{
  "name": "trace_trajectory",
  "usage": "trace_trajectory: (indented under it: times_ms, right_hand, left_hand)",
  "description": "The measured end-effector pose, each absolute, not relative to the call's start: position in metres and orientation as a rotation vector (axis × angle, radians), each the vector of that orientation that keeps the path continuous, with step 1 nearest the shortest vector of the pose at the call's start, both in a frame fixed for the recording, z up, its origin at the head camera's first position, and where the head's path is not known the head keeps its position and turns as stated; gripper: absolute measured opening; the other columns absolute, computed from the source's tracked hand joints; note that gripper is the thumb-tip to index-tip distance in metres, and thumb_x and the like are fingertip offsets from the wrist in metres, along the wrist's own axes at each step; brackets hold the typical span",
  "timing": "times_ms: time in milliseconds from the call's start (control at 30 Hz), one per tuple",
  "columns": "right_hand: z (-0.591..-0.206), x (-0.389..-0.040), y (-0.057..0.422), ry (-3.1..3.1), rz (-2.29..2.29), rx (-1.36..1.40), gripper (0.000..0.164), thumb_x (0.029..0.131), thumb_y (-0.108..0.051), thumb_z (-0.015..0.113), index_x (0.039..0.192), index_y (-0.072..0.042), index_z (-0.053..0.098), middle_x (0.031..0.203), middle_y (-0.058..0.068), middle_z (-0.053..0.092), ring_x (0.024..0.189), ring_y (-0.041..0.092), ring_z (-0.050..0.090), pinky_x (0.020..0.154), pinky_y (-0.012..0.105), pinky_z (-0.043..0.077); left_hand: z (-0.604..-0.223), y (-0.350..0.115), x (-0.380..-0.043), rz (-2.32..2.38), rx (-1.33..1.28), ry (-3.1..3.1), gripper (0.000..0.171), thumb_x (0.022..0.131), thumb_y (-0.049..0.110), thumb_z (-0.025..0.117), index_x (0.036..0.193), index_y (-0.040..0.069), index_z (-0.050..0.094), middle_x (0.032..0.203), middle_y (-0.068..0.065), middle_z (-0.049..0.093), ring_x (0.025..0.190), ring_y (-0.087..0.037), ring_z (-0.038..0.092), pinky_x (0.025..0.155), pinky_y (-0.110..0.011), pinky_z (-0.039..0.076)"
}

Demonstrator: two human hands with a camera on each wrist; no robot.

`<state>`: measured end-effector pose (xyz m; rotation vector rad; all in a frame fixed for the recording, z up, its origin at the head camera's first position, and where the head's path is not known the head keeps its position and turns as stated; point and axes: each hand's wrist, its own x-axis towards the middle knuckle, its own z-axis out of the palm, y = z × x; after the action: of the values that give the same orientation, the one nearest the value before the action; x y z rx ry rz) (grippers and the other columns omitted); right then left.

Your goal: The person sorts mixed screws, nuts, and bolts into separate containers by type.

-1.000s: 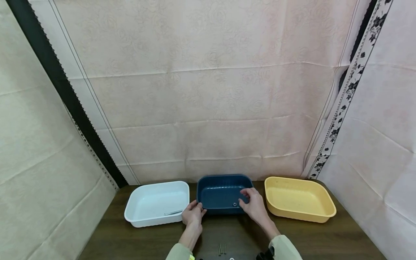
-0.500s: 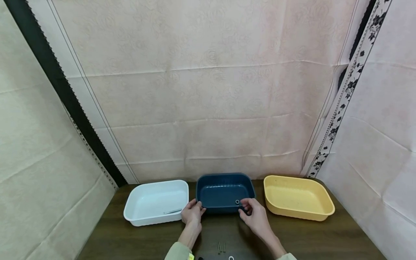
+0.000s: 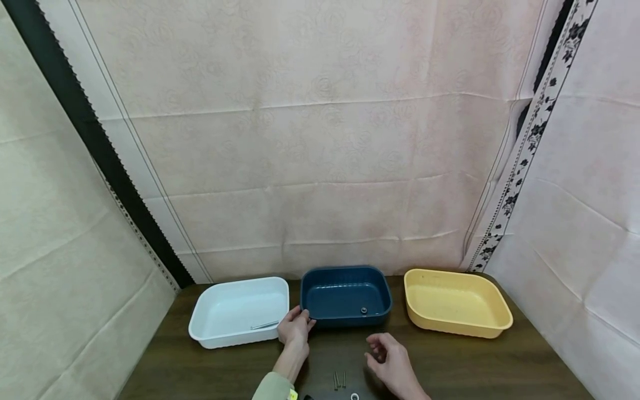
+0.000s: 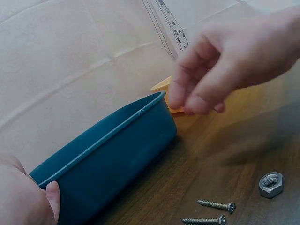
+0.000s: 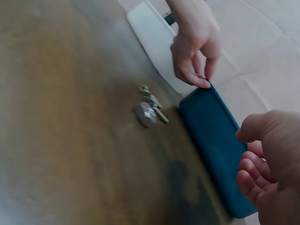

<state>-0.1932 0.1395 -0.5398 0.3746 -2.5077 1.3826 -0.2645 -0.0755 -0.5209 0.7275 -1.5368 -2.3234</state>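
- At the near-left corner of the blue tray (image 3: 335, 300), my left hand (image 3: 294, 329) pinches the rim between thumb and fingers.
- Position change: 0.5 s ago my right hand (image 3: 392, 362) was at the near-right rim. It is now apart from the blue tray, on its near side, above the table (image 3: 320, 364).
- Right hand state: fingers loosely curled, thumb spaced from the fingertips, nothing visible in the grasp.
- Workpiece location: a small metal ring (image 3: 364, 310), which I take for a nut, lies inside the blue tray, right of centre, near the front wall.
- Judgement: with the ring inside and my right hand clear, I consider that piece released. More hardware lies on the table in front of the blue tray.
- Head view only: the ring itself, and a thin metal rod (image 3: 265, 325) in the white tray (image 3: 230, 311) left of the blue tray. The yellow tray (image 3: 457, 303), to the right, appears whole.
- Left wrist view: the blue tray's wall hides its contents, but the hardware in front resolves into a hex nut (image 4: 271, 184) and at least 2 screws (image 4: 216, 205).
- Right wrist view: my left-hand pinch shows clearly; the hardware is blurred.
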Motion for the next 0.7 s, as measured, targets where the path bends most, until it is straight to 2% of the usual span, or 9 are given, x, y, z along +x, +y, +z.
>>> trace_trajectory:
  times_ms: [167,467,700]
  right_hand:
    - [-0.548,-0.182,0.140,-2.629,1.463,0.434,0.025,0.081,-0.002,0.079,0.103,-0.002,0.067,0.090,0.000,0.058,0.075,0.009,0.055,0.061,0.024,0.052]
    - [-0.566,-0.164,0.131,-2.664,1.571,0.485,0.025,0.078,-0.007,0.081,0.099,-0.002,0.067,0.087,-0.001,0.055,0.071,0.005,0.051,0.058,0.022,0.048]
    - [-0.572,-0.162,0.131,-2.658,1.566,0.553,0.025,0.077,-0.005,0.081,0.098,-0.001,0.067,0.088,-0.003,0.055,0.073,0.003,0.051,0.058,0.022,0.048]
  left_hand:
    - [-0.521,-0.075,-0.264,-2.314,0.737,-1.546,0.032,0.091,-0.008,0.065,0.122,-0.014,0.061,0.110,-0.032,0.063,0.079,-0.027,0.068,0.065,-0.030,0.061]
    - [-0.521,-0.075,-0.263,-2.321,0.741,-1.543,0.033,0.091,-0.008,0.066,0.122,-0.014,0.061,0.113,-0.033,0.063,0.078,-0.027,0.067,0.064,-0.029,0.061]
    - [-0.523,-0.075,-0.265,-2.313,0.743,-1.541,0.032,0.090,-0.008,0.066,0.121,-0.014,0.062,0.105,-0.029,0.065,0.079,-0.029,0.068,0.064,-0.029,0.061]
